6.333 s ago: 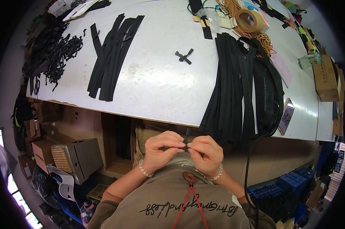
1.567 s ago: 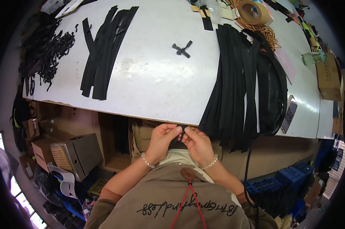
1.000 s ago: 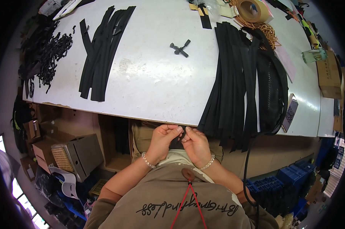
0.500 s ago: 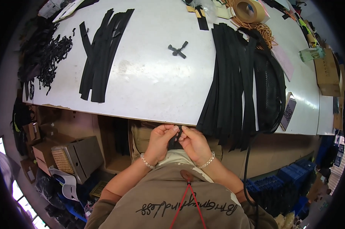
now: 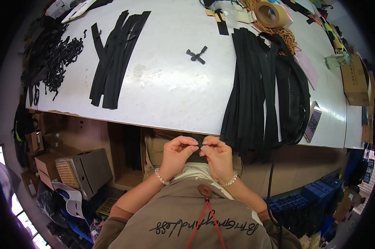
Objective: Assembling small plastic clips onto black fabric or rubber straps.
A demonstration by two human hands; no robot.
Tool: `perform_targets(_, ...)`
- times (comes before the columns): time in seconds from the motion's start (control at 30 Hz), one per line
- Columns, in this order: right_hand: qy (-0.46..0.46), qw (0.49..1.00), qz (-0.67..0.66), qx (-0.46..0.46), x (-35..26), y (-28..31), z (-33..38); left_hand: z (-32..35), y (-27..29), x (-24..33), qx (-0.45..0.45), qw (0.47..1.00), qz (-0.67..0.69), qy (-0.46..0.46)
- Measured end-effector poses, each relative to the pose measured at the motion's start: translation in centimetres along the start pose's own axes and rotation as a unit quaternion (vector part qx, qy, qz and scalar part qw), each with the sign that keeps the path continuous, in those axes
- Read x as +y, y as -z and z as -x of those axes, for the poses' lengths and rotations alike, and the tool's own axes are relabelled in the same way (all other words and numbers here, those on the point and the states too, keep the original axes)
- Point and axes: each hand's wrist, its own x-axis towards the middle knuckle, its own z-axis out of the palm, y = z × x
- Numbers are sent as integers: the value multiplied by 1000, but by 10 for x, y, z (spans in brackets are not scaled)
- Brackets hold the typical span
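Observation:
At the near edge of the white table (image 5: 166,99), my left hand (image 5: 177,153) and my right hand (image 5: 219,158) meet fingertip to fingertip. Both pinch a small black piece (image 5: 200,145) between thumbs and fingers; most of it is covered, so its kind cannot be made out. Beyond them on the table lie a few small black pieces (image 5: 197,55), crossed over each other. A thick bundle of flat black straps (image 5: 247,91) hangs over the edge just right of my right hand. Another bundle of black straps (image 5: 112,66) lies flat further left.
Far left is a heap of small black parts (image 5: 62,62). To the right lie a black mesh bag (image 5: 293,95), a phone (image 5: 313,121), a tape roll (image 5: 268,14) and orange cord (image 5: 286,38). Cardboard boxes (image 5: 90,172) stand below left, blue crates (image 5: 320,193) below right. A dark cable (image 5: 270,182) hangs beside my right arm.
My fingertips have come together around the black piece, with the fingers bent inward. The dark strip that hung below them is no longer seen there. The whole view has shifted slightly.

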Motion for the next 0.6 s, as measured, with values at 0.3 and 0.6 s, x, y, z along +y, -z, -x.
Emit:
perform_targets(0.3, -29, 999, 13, -13, -3, 1, 2, -1, 1, -1, -21, 999, 0, -29)
perform_targets(0.6, -143, 985, -72, 55, 3, 7, -7, -9, 1, -8, 33, 980, 88, 175)
